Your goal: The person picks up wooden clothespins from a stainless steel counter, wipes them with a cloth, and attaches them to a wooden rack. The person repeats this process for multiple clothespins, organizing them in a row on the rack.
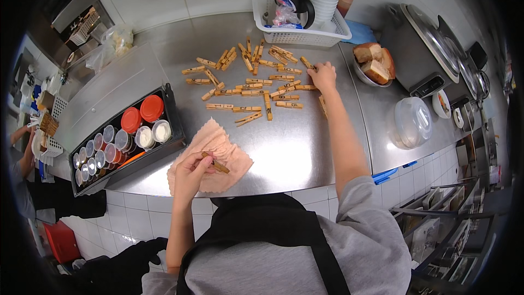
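My left hand (192,174) holds a wooden clothespin (217,164) between thumb and fingers, over a crumpled pink cloth (234,168) at the table's front edge. Out to the far right, my right hand (324,76) has its fingertips on the near end of another clothespin (307,62). Many wooden clothespins with black numbers lie spread across the steel table (286,143), some side by side, others crossing. One pair, marked with numerals, forms a row (220,106) above the cloth. Beside my right forearm, a further clothespin (323,105) is partly hidden.
A black condiment box (180,131) with lidded cups stands left. At the back, a white basket (327,40) holds a black jug and stacked bowls. Right are a metal bowl (362,74) of bread, a clear plastic dome (413,123) and a grey cooker (393,37). Another person's arm (26,151) shows far left.
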Demonstrator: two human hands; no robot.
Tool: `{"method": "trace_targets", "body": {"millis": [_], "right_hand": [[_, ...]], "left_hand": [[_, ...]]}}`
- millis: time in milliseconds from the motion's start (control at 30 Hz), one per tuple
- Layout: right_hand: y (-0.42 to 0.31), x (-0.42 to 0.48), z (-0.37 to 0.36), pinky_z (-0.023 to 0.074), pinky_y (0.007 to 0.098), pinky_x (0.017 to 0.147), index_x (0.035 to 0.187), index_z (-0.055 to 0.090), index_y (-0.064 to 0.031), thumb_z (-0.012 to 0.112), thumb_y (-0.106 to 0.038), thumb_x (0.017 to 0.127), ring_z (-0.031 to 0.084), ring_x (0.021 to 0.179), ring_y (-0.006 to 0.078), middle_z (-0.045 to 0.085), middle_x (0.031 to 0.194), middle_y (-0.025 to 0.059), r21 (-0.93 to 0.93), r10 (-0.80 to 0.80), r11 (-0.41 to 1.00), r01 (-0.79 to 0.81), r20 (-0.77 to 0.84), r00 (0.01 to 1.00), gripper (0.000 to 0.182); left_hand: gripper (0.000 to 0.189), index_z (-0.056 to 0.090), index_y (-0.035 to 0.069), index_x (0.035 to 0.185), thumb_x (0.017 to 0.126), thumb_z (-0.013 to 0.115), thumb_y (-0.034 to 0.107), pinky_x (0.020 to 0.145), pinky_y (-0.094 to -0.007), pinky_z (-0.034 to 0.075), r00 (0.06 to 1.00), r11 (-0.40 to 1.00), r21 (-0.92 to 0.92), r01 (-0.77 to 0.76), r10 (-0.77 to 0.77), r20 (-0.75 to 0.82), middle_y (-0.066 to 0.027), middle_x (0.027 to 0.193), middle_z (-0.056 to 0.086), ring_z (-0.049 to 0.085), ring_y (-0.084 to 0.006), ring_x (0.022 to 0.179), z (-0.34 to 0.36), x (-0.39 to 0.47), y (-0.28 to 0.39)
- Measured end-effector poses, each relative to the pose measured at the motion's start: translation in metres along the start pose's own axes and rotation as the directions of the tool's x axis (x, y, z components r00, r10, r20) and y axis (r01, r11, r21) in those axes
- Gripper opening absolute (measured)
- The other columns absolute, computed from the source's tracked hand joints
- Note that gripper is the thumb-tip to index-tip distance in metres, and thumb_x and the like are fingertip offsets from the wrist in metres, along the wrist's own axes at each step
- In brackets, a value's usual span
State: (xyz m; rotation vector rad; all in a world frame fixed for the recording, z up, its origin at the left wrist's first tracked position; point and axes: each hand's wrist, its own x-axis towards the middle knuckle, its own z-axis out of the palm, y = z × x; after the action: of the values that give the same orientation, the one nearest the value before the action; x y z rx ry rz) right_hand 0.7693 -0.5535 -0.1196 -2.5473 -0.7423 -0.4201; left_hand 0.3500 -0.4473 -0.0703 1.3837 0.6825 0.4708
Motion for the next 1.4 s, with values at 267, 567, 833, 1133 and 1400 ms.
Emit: {"method": "trace_targets", "body": {"millis": [267, 567, 833, 1133, 1400], "right_hand": [[-0.081, -0.084, -0.093, 0.0444, 0.023, 0.064, 0.095, 0.063, -0.0046, 0.061, -0.014, 0.078, 0.055, 0.074, 0.0101, 0.06, 0.087, 0.0031, 0.78, -0.308, 0.583, -0.229, 0.473, 0.826, 0.02], [-0.116, -0.06, -0.092, 0.0446, 0.028, 0.073, 0.105, 0.061, -0.0101, 0.057, -0.017, 0.081, 0.054, 0.08, 0.0144, 0.056, 0.085, 0.0066, 0.826, -0.671, 0.422, -0.374, 0.562, 0.484, 0.026], [-0.048, 0.052, 0.045, 0.0373, 0.0374, 0.088, 0.105, 0.062, -0.0212, 0.048, -0.016, 0.08, 0.045, 0.099, 0.0281, 0.051, 0.109, 0.008, 0.066, -0.244, 0.97, 0.235, 0.301, 0.922, 0.029], [-0.03, 0.062, 0.051, 0.0392, 0.0394, 0.085, 0.099, 0.064, -0.0171, 0.045, -0.016, 0.083, 0.047, 0.098, 0.0305, 0.054, 0.106, 0.009, 0.105, -0.197, 0.979, 0.176, 0.251, 0.948, 0.025], [-0.149, -0.082, -0.097, 0.0434, 0.0266, 0.074, 0.117, 0.049, -0.0033, 0.051, -0.022, 0.086, 0.053, 0.077, 0.0137, 0.053, 0.087, 0.0029, 0.88, -0.704, 0.473, -0.04, 0.405, 0.583, 0.036]], "left_hand": [[0.029, 0.053, -0.001, 0.1, 0.076, 0.062, 0.011, 0.058, -0.0251, 0.044, 0.954, 0.829, -0.493, 0.265, -0.151, 0.259, -0.004, 0.076, 0.05, 0.052, -0.0137, 0.065, -0.004, 0.029, -0.015], [0.022, 0.059, -0.002, 0.074, 0.073, 0.067, 0.018, 0.054, -0.0294, 0.039, 0.926, 0.704, 0.621, -0.345, 0.364, 0.103, -0.0112, 0.065, 0.051, 0.05, -0.0222, 0.058, 0.061, 0.026, 0.033], [0.023, 0.057, -0.004, 0.072, 0.074, 0.066, 0.017, 0.054, -0.0297, 0.038, 0.966, 0.755, 0.606, -0.251, 0.239, 0.102, -0.0123, 0.062, 0.051, 0.049, -0.0224, 0.056, 0.048, 0.014, 0.024], [0.019, 0.058, -0.004, 0.073, 0.075, 0.065, 0.014, 0.053, -0.025, 0.037, 0.983, 0.813, 0.558, -0.167, 0.181, 0.031, -0.0063, 0.063, 0.052, 0.047, -0.0131, 0.057, 0.028, 0.012, 0.006], [0.027, 0.062, 0.002, 0.08, 0.078, 0.063, 0.029, 0.056, -0.0264, 0.04, 0.991, 0.813, 0.572, -0.106, 0.136, -0.01, -0.0081, 0.068, 0.057, 0.051, -0.0145, 0.061, 0.032, 0.015, 0.017]]}}
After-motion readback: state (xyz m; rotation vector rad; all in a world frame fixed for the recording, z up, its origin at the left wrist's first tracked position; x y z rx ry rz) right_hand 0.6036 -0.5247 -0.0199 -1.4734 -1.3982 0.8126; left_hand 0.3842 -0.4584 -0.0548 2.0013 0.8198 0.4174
